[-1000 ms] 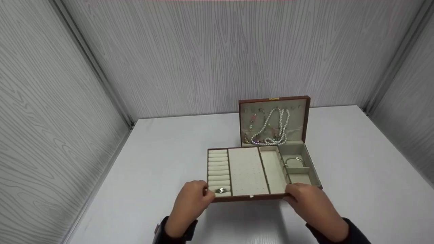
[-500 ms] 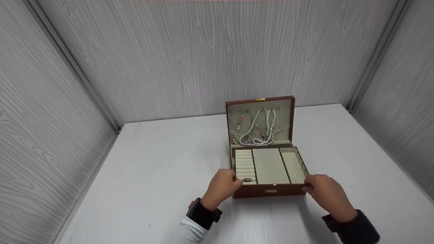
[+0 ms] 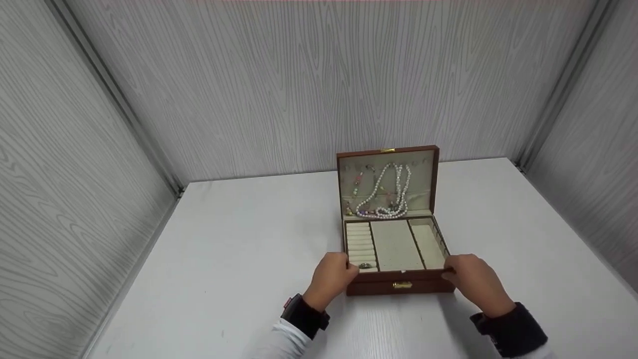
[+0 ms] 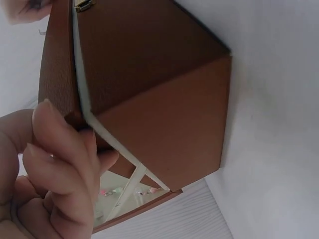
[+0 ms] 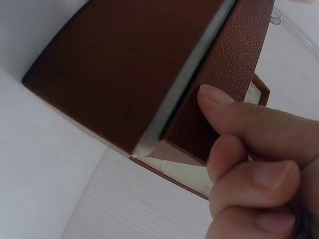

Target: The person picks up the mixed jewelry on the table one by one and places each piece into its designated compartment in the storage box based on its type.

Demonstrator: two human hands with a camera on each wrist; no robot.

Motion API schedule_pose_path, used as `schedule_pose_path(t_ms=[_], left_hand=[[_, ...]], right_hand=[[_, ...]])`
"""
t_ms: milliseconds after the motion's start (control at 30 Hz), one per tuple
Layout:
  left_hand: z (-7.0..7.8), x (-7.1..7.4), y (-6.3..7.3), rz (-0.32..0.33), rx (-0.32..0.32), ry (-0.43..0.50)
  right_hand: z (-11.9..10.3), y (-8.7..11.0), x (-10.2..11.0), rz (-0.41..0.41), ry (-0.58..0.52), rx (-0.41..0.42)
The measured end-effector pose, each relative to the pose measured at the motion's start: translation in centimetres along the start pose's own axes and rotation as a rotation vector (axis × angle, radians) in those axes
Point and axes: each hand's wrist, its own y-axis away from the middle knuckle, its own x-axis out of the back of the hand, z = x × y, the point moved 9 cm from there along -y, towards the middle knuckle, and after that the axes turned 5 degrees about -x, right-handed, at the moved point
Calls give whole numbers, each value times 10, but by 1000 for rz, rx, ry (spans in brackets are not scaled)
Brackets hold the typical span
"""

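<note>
In the head view a jewelry tray (image 3: 396,244) lies over the base of a brown jewelry box (image 3: 369,288). My left hand (image 3: 333,275) pinches its front left corner, and my right hand (image 3: 476,279) pinches the front right one. A small shiny metal piece, ring-like, (image 3: 365,266) lies among the padded rolls at the tray's left. Both wrist views show thumb and fingers gripping the tray's leather wall (image 4: 60,59), which sits just above the box's pale rim (image 5: 179,84). Inside the raised lid (image 3: 433,184) hangs a white pearl necklace (image 3: 391,213).
Colourful beaded strands (image 3: 357,182) also hang in the lid. A gold clasp (image 3: 402,285) sits on the box front. The white table (image 3: 239,239) extends on both sides, with grey wood-grain panels (image 3: 299,85) behind and beside it.
Both hands have brought the tray rightward and down over the box, covering the compartments and bangle seen before. In the last half second the hands have barely moved; the clasp now shows more plainly.
</note>
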Motion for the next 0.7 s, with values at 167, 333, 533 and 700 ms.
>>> schedule_pose_path(t_ms=[167,333,533,700], left_hand=[[-2,-2,-3,16,19,-14],[0,-1,-5,29,11,-19],[0,-2,-5,41,12,-40],[-1,-3,-5,54,-1,-102]], right_hand=[[2,-5,-2,1,-25,15],[4,-7,-6,-38,-41,24],[4,-5,-12,-99,-23,47],[6,-4,-12,-93,53,38]])
